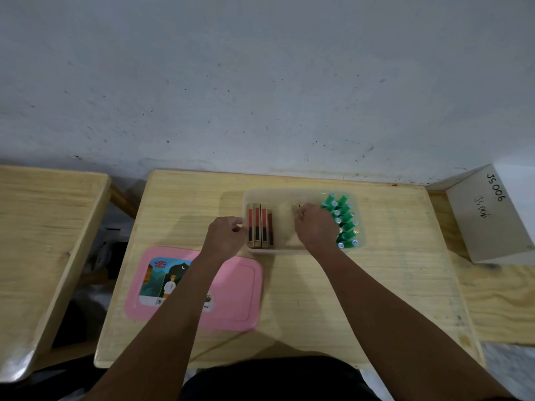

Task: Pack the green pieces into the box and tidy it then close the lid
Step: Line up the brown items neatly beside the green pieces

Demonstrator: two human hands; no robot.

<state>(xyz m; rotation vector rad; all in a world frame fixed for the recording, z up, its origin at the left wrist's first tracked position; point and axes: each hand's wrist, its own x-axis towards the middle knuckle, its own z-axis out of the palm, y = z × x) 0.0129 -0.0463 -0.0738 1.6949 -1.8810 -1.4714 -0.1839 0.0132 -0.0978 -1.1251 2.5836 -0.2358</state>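
Packing is nearing done: green pieces (343,219) are sitting rowed at the right end of the translucent box (275,193), right hand (315,227) curling beside them, left hand (227,234) curling at its left wall, grips unclear; pink lid (240,299) is lying apart, closing remaining

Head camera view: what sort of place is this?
Probably a simple workroom or classroom: small pale wooden desks pushed against a bare, scuffed white wall, plus a white cardboard box hand-marked JS006.

Four red pieces (259,225), roughly a dozen green pieces (346,218), one lid (240,299).
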